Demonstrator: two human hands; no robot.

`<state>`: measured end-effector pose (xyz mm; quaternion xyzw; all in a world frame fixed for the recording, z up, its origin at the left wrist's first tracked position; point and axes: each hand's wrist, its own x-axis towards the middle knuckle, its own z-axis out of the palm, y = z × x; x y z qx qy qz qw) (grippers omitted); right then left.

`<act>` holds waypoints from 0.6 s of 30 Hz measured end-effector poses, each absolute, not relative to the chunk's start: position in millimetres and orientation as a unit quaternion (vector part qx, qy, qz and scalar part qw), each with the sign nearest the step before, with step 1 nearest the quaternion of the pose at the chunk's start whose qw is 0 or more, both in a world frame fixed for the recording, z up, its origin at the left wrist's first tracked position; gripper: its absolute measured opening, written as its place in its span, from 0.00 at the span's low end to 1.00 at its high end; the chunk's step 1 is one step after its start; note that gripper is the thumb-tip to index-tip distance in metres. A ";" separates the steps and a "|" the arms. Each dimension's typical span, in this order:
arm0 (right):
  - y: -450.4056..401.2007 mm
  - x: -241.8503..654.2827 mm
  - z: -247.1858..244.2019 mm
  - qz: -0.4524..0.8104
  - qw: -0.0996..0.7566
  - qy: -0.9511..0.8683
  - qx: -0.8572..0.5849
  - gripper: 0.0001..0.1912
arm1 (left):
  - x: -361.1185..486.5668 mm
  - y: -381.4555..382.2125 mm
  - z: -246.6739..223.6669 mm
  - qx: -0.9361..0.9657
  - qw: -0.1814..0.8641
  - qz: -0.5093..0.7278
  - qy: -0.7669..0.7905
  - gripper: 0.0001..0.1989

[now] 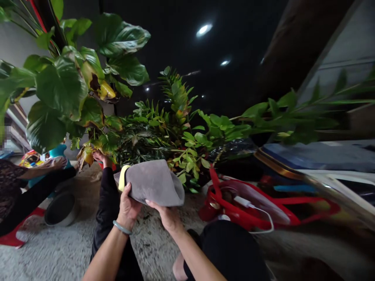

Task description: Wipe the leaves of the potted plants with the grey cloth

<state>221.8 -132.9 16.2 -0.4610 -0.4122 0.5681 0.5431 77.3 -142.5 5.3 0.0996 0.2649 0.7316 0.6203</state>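
A folded grey cloth (pixel 155 182) with a yellow edge at its left end is held up in front of the plants. My left hand (pixel 129 205), with a pale bangle on the wrist, grips the cloth at its lower left, the thumb on the near face. My right hand (pixel 166 214) holds the lower edge near the middle, its fingers partly hidden behind the cloth.
Leafy plants (pixel 166 121) spread across the back. To the right lies a red bag (pixel 246 218) with a white cable. A person in dark clothes (pixel 14 187) sits at the left by a round pot (pixel 61 210). Rough concrete floor (pixel 70 249) lies below.
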 end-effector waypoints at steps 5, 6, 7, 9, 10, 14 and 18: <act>-118.9 264.2 16.2 0.571 0.567 -0.401 -0.437 0.18 | 57.9 -157.6 15.9 0.174 0.636 0.701 0.270 0.25; -117.0 269.8 20.1 0.579 0.571 -0.396 -0.427 0.16 | 55.2 -160.7 21.8 0.204 0.638 0.693 0.265 0.30; -116.1 273.5 24.6 0.588 0.572 -0.392 -0.416 0.15 | 53.7 -163.9 27.9 0.234 0.639 0.684 0.262 0.35; -118.1 274.8 33.8 0.602 0.570 -0.389 -0.403 0.17 | 55.4 -170.3 38.2 0.281 0.643 0.654 0.282 0.41; -120.7 272.8 37.9 0.605 0.562 -0.397 -0.401 0.17 | 58.3 -173.5 41.7 0.295 0.646 0.634 0.307 0.41; -133.0 267.4 47.5 0.576 0.506 -0.504 -0.397 0.16 | 72.5 -183.6 46.0 0.267 0.625 0.598 0.425 0.39; -127.5 296.2 57.9 0.621 0.423 -0.585 -0.306 0.34 | 68.2 -187.0 46.2 0.204 0.564 0.663 0.448 0.31</act>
